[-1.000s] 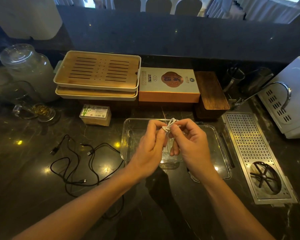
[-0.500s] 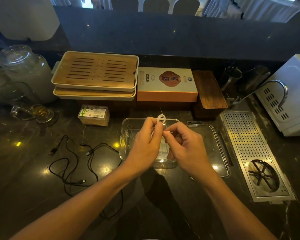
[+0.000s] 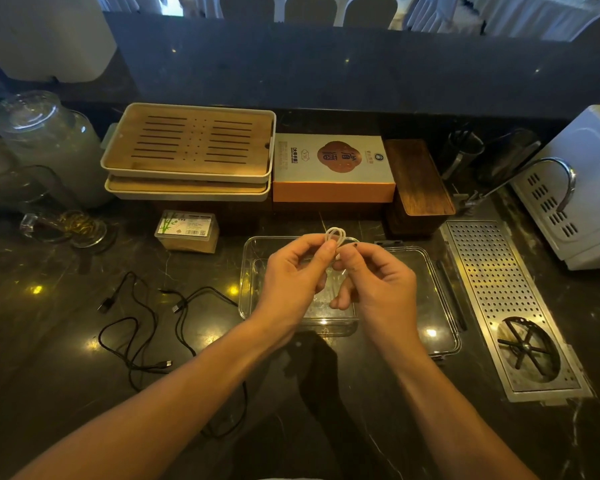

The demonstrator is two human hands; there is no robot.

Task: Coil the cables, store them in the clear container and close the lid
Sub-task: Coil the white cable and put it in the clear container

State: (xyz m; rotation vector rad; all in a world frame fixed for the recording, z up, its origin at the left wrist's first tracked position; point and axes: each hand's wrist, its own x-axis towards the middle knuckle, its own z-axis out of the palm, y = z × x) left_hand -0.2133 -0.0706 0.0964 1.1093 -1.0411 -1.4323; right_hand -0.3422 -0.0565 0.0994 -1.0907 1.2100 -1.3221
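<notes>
Far left on the dark marble table (image 3: 42, 358): big glass jar (image 3: 52, 143), upright, with a smaller glass piece (image 3: 66, 228) in front of it. Next over, loose black cables (image 3: 142, 327) sprawled flat on the table, uncoiled, several plugs visible, one strand running on under the left forearm. Behind them a small labelled box (image 3: 187, 231), and further back two stacked slatted trays (image 3: 189, 150).

Centre: clear container (image 3: 253, 271) open on the table, near edge hidden by the hands. Left hand (image 3: 293, 278) above it, fingers curled, pinching a small coil of white cable (image 3: 335, 235) between thumb and forefinger; loop sticks up above the fingertips. Right hand (image 3: 381, 282) touching the left at the coil, thumb and forefinger pinched on the cable end, other fingers curled loose. What hangs below the coil is hidden by the hands.

Behind: orange-sided box (image 3: 333, 168), then a dark wooden box (image 3: 418, 181).

Right of the container, touching or overlapping it: clear lid (image 3: 430, 289), lying flat on the table. Then a perforated steel drain tray (image 3: 506, 299), curved tap (image 3: 555, 178), and white appliance (image 3: 589, 188) at far right.
</notes>
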